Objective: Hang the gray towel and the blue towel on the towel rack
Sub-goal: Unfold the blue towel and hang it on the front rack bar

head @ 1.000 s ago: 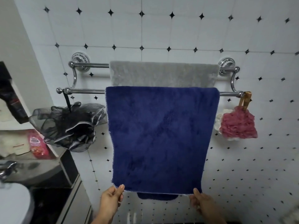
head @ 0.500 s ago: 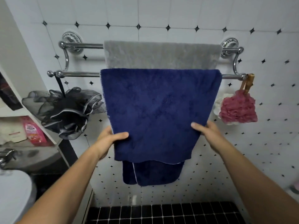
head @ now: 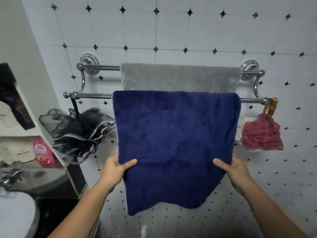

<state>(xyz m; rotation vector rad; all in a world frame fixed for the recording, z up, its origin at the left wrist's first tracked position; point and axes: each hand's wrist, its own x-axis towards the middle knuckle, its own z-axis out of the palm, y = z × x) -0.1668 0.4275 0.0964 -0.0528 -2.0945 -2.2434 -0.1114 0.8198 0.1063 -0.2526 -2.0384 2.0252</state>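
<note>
A chrome double towel rack [head: 96, 95] is fixed to the tiled wall. The gray towel [head: 180, 77] hangs over its upper back bar. The blue towel [head: 175, 141] is draped over the lower front bar and hides most of the gray one. My left hand [head: 116, 169] pinches the blue towel's left edge, thumb on the front. My right hand [head: 233, 170] grips its right edge the same way. Both hands hold it about two thirds of the way down; the towel's bottom hangs uneven below them.
A black mesh bath sponge [head: 80, 133] hangs from the rack's left end, a pink one [head: 260, 134] from the right end. White shelves [head: 22, 131] with a pink packet [head: 43, 153] stand at left, above a tap [head: 10, 177] and white basin [head: 15, 213].
My hands moved up from the towel's bottom corners to its side edges. The front layer was lifted, then lowered, and now covers the back layer.
</note>
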